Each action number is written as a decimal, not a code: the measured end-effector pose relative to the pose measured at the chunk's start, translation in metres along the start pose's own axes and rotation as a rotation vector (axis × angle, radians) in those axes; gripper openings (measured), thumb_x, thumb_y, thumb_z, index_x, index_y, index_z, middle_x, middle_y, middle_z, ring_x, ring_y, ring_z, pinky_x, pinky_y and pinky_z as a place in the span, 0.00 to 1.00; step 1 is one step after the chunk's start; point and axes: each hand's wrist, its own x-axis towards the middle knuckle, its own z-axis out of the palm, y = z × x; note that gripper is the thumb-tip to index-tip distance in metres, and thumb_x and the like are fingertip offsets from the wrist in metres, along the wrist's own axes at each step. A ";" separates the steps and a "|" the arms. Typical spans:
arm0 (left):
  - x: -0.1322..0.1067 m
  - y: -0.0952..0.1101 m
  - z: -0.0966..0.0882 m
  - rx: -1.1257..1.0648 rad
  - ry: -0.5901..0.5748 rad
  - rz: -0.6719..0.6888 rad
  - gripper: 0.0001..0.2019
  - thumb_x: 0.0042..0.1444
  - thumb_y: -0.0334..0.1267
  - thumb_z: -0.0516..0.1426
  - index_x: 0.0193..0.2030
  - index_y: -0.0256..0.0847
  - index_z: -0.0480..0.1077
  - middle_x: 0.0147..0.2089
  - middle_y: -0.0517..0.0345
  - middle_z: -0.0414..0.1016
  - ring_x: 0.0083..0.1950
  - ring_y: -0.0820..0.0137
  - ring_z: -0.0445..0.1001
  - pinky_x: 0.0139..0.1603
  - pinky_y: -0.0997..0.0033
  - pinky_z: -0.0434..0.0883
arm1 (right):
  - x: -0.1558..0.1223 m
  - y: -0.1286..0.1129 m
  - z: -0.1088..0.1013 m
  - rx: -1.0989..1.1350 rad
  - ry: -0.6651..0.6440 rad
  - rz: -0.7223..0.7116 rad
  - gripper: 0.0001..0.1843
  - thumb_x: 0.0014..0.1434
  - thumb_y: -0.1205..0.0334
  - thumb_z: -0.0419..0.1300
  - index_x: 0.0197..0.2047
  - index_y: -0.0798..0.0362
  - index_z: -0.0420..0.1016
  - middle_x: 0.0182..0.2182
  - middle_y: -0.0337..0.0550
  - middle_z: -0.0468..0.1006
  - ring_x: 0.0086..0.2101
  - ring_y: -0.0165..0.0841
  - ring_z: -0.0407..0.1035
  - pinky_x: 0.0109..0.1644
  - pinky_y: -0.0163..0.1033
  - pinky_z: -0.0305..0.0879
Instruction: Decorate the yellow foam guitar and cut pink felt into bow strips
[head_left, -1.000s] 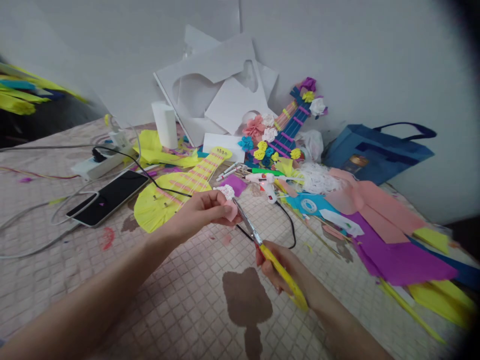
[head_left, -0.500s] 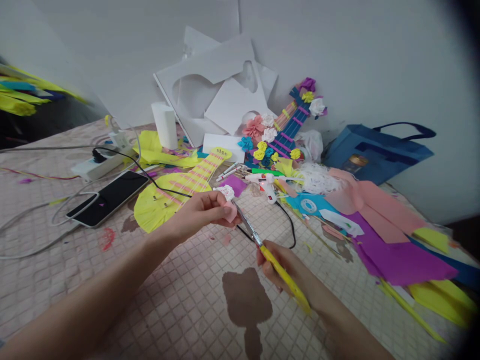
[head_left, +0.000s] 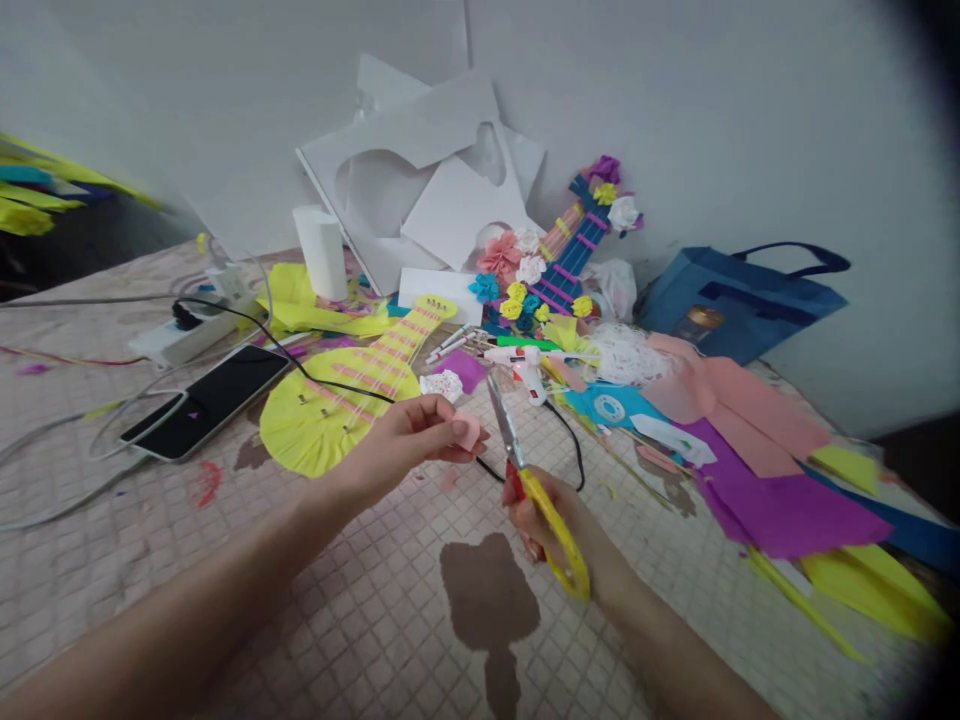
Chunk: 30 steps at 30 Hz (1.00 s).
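Between the thumb and fingers of my left hand (head_left: pixel 420 430) is a small pink piece of paper (head_left: pixel 468 430). My right hand (head_left: pixel 551 515) grips a pair of scissors (head_left: pixel 559 530) with yellow and red handles, the blades pointing up and away. The blades stand just right of the pink paper, apart from it. Beyond my left hand lies a yellow paper guitar (head_left: pixel 337 400) with pink stripes and strings. A crumpled white speckled piece (head_left: pixel 441 385) rests on its right side.
A glue gun (head_left: pixel 529 375) with a black cord lies ahead. At left are a phone (head_left: pixel 214 400) and a power strip (head_left: pixel 187 330). A flower-trimmed blue guitar (head_left: pixel 574 260) leans at the back. Purple paper (head_left: pixel 795 510) and a blue bag (head_left: pixel 739 300) are at right.
The scissors have moved off the pink paper and their yellow handle has swung round. My left hand stays on the paper. The whole view has shifted slightly.
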 end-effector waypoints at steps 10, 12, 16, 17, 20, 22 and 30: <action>-0.012 -0.032 0.027 0.028 0.090 -0.056 0.10 0.51 0.42 0.62 0.31 0.38 0.69 0.32 0.60 0.73 0.35 0.74 0.71 0.41 0.72 0.69 | 0.013 -0.004 0.017 0.102 0.319 -0.172 0.14 0.49 0.55 0.63 0.33 0.52 0.63 0.22 0.31 0.64 0.20 0.24 0.58 0.22 0.31 0.57; -0.011 -0.032 0.026 0.039 0.077 -0.080 0.11 0.50 0.42 0.62 0.32 0.37 0.69 0.32 0.59 0.74 0.35 0.73 0.72 0.41 0.71 0.69 | 0.013 -0.005 0.017 0.096 0.316 -0.176 0.13 0.49 0.57 0.62 0.32 0.52 0.63 0.22 0.32 0.64 0.21 0.24 0.58 0.23 0.31 0.57; -0.008 -0.032 0.020 0.088 0.018 -0.120 0.11 0.47 0.40 0.65 0.31 0.36 0.71 0.33 0.57 0.76 0.35 0.73 0.73 0.39 0.73 0.69 | 0.013 -0.007 0.013 0.048 0.279 -0.150 0.14 0.49 0.55 0.63 0.32 0.52 0.63 0.21 0.31 0.64 0.20 0.24 0.57 0.22 0.30 0.56; -0.008 -0.032 0.018 0.081 0.013 -0.123 0.11 0.47 0.39 0.65 0.31 0.36 0.70 0.33 0.56 0.76 0.35 0.73 0.73 0.39 0.73 0.69 | 0.012 -0.006 0.012 0.039 0.267 -0.147 0.15 0.49 0.53 0.63 0.33 0.52 0.62 0.21 0.31 0.64 0.19 0.24 0.57 0.21 0.30 0.56; -0.005 -0.026 0.015 -0.011 0.067 -0.094 0.11 0.47 0.39 0.65 0.29 0.36 0.68 0.30 0.58 0.74 0.33 0.74 0.73 0.38 0.72 0.69 | 0.010 0.000 0.009 0.078 0.197 -0.161 0.19 0.54 0.44 0.57 0.34 0.52 0.62 0.23 0.33 0.66 0.18 0.23 0.56 0.20 0.31 0.56; -0.003 -0.019 0.013 -0.078 0.119 -0.051 0.11 0.47 0.38 0.65 0.28 0.36 0.67 0.30 0.59 0.74 0.33 0.74 0.73 0.39 0.72 0.70 | 0.009 0.007 0.006 0.103 0.119 -0.160 0.21 0.56 0.40 0.52 0.35 0.52 0.62 0.24 0.33 0.64 0.18 0.24 0.56 0.20 0.32 0.56; 0.004 -0.005 0.006 -0.179 0.219 0.082 0.08 0.48 0.35 0.64 0.30 0.36 0.68 0.36 0.57 0.77 0.40 0.71 0.76 0.48 0.69 0.71 | 0.000 0.011 0.004 0.081 -0.114 -0.056 0.21 0.57 0.40 0.53 0.34 0.51 0.60 0.18 0.28 0.54 0.17 0.23 0.48 0.20 0.31 0.49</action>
